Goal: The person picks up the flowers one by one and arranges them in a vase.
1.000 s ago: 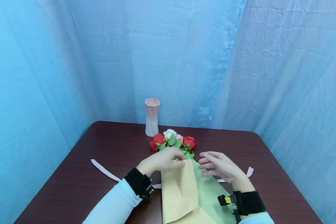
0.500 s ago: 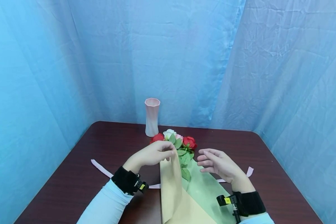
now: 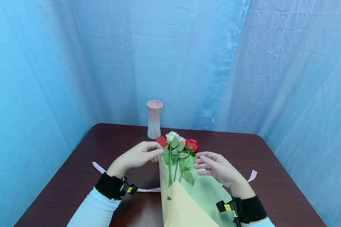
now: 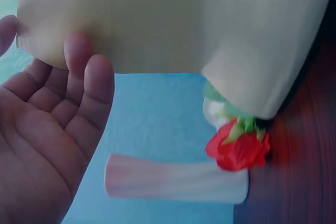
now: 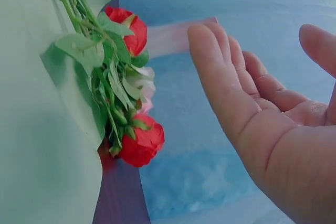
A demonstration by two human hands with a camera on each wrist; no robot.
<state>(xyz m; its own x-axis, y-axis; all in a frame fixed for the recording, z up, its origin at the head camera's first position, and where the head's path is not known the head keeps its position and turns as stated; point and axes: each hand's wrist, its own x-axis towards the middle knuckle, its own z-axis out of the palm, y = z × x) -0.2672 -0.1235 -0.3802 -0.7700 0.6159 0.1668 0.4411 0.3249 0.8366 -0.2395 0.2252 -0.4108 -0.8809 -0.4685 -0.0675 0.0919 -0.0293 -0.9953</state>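
My left hand (image 3: 137, 154) pinches the upper left edge of a sheet of wrapping paper (image 3: 184, 208), cream on one face and green on the other. In the left wrist view the lifted cream flap (image 4: 152, 24) spans the top, fingertips at its edge. On the green face lies a bunch of artificial flowers: red roses (image 3: 192, 145), a white rose (image 3: 171, 136) and a pink bloom, with leafy stems. A cream fold covers the lower stems. My right hand (image 3: 217, 168) hovers at the right of the bunch, fingers loosely extended, holding nothing.
A pale pink vase (image 3: 154, 121) stands upright behind the flowers, near the back edge of the dark wooden table (image 3: 116, 138). A pale ribbon (image 3: 98, 167) runs under the paper and emerges on both sides. Blue curtains hang around the table.
My left hand has drawn the paper's left flap up and leftward off the bunch, uncovering stems and leaves. The right hand has shifted slightly left.
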